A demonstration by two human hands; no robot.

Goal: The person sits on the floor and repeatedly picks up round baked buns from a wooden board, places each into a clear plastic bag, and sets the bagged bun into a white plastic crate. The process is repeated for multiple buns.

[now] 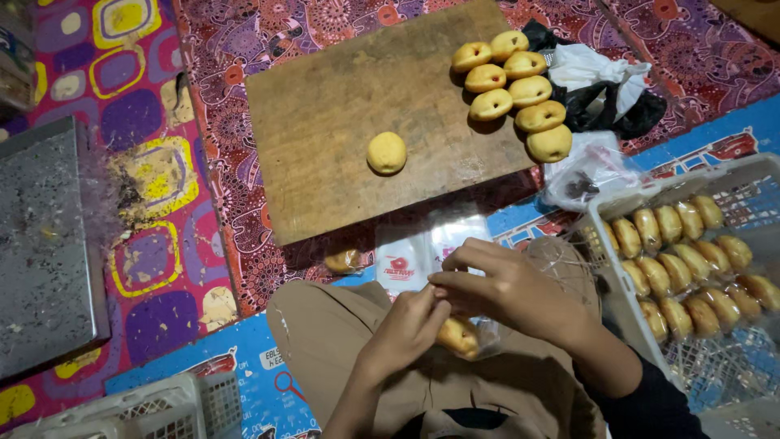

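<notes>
Now, bagged doughnut (457,335) under fingers (443,280), both hands

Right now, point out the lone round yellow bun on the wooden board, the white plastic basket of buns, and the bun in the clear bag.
Lone round yellow bun (386,153): head view, top centre.
White plastic basket (603,213): head view, left rim.
Bagged bun (457,336): head view, visible side between the hands.

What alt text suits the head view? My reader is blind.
Two hands, left hand and right hand, hold a pastry in a clear bag over the lap. Ahead, a wooden board carries one round bun and a cluster of ring pastries.
</notes>
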